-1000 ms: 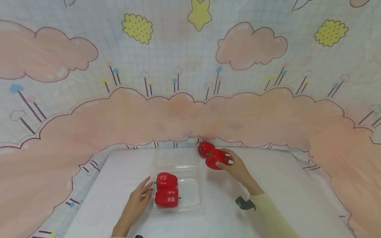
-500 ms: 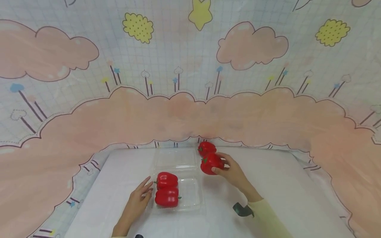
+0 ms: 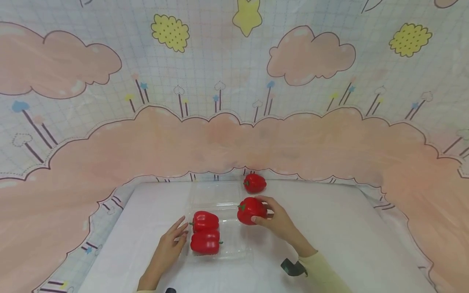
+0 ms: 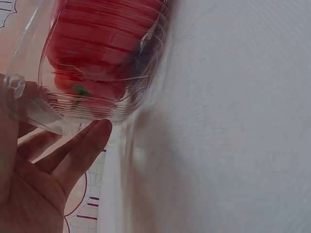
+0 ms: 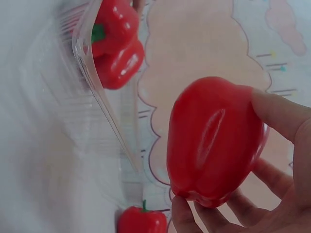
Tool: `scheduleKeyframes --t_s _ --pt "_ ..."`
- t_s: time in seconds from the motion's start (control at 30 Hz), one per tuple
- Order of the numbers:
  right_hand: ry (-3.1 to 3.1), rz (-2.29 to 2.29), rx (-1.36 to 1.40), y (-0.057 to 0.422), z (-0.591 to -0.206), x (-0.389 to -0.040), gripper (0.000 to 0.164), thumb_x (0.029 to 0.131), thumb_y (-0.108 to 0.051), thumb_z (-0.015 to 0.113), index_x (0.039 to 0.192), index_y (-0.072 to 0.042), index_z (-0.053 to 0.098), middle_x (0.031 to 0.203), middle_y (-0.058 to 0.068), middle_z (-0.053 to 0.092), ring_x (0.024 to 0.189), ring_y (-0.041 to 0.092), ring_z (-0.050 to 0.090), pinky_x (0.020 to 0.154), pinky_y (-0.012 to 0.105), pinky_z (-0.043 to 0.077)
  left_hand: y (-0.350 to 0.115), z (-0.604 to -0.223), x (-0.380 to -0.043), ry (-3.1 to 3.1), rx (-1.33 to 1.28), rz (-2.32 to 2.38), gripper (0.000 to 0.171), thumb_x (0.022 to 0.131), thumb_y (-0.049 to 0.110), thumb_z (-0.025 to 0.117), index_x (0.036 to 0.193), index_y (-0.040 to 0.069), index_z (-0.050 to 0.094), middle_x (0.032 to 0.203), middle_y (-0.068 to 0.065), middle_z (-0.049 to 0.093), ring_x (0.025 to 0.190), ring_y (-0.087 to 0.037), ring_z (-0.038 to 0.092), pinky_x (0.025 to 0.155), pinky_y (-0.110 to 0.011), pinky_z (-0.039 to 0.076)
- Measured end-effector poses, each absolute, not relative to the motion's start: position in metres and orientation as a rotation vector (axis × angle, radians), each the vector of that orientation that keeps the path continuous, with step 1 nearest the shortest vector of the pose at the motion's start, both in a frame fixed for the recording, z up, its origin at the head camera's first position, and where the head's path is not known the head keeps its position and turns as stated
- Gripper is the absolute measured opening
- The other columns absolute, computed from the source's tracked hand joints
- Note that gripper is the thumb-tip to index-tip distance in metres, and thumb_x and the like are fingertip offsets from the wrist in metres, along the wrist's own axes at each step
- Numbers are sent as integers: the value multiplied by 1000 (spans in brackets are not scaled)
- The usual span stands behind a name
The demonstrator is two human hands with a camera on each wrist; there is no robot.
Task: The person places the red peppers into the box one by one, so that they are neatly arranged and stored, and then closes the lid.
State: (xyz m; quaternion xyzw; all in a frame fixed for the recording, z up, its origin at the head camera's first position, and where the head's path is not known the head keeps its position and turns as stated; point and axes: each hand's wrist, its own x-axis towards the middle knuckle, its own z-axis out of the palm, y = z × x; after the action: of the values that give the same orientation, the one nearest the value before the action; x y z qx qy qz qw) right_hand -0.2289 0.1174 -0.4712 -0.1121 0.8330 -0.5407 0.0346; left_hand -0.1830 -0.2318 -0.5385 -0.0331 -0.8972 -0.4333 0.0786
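Note:
My right hand (image 3: 277,221) holds a red bell pepper (image 3: 250,211) between thumb and fingers, raised over the right edge of a clear plastic container (image 3: 234,254). In the right wrist view, the held pepper (image 5: 214,141) fills the middle, and the fingertips curl under its lower end. Two other red bell peppers, a rear one (image 3: 206,221) and a front one (image 3: 206,243), lie side by side in the left half of the container. My left hand (image 3: 169,248) rests at the container's left side, with fingers extended; its fingertips (image 4: 103,127) touch the clear wall.
A further red bell pepper (image 3: 255,183) lies at the back of the white table (image 3: 329,219), right of the container's opened lid (image 3: 216,194). A dark strap-like piece (image 3: 293,267) is by the right sleeve. A patterned curtain (image 3: 234,142) hangs behind.
My right hand has brought its pepper left and nearer, away from the pepper at the back and over the container's right edge. The left hand stays in place.

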Motion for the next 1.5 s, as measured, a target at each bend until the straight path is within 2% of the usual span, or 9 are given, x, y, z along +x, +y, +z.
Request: scheduleKeyframes --t_s 0.53,0.73,1.0,1.17,1.5 --pt "2601 -1541 -554 79 -484 -228 66 80 -30 81 138 -20 50 136 5 54 122 26 53 91 39 60 -232 -537 -182 -2688 -101 -1301 46 93 2 59 139 1 53 149 -16 49 114 -32 67 84 -33 62" --pt "2610 -1511 -550 67 -485 -231 64 81 -31 80 137 -21 51 134 4 54 122 24 53 93 40 59 -231 -537 -181 -2696 -88 -1298 45 94 3 60 138 1 55 151 -15 46 115 -32 66 84 -34 62" --pt "2630 -1464 -573 56 -488 -236 63 81 -26 80 137 -21 51 136 5 53 127 26 51 95 44 59 -232 -535 -181 -2701 -86 -1278 48 94 4 60 141 4 51 145 -18 53 114 -32 67 84 -34 62" --pt "2675 -1399 -561 52 -495 -240 63 81 -26 81 137 -22 52 137 5 53 128 27 50 95 46 58 -231 -535 -180 -2702 -82 -1287 45 94 4 60 138 2 54 149 -16 49 114 -32 67 84 -33 62" --pt "2791 -1274 -557 47 -504 -244 62 79 -26 82 135 -22 54 137 3 55 128 26 51 96 45 58 -230 -533 -180 -2703 -77 -1283 47 94 4 60 140 2 53 148 -17 49 114 -32 67 84 -33 62"
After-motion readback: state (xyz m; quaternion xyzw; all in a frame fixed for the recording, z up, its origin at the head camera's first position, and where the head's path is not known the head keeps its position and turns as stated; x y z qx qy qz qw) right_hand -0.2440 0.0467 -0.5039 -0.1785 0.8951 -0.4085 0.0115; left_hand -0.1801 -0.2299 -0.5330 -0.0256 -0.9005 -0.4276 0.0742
